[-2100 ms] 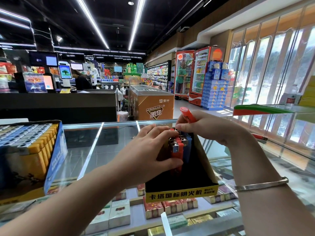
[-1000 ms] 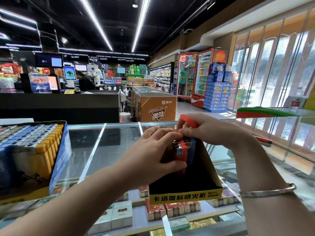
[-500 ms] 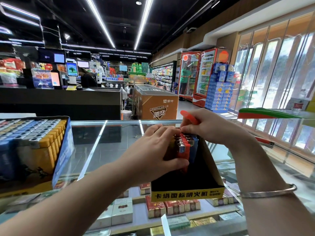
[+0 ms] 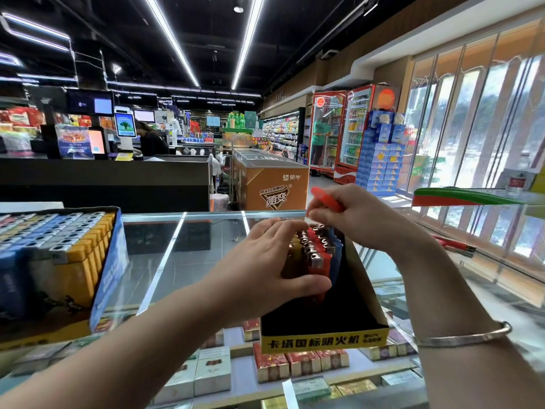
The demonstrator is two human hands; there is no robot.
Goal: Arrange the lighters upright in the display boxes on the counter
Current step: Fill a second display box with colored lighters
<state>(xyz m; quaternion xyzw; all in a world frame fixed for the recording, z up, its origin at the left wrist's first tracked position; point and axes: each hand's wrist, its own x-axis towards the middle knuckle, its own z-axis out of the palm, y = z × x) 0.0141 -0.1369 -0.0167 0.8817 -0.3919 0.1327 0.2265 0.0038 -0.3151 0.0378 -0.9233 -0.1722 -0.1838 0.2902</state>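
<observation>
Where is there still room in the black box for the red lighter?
The near half of the black display box is bare, between the standing lighters and its yellow front edge. The far end is crowded with lighters, steadied by the left hand. The right hand holds the red lighter above them. Bare counter glass lies between both boxes.

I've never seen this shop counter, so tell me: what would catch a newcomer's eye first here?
Front and centre, the left hand grips a bunch of upright lighters in a black and yellow box on the glass counter. Just above, the right hand pinches a red lighter. At the left edge sits a blue box packed with upright lighters.
</observation>
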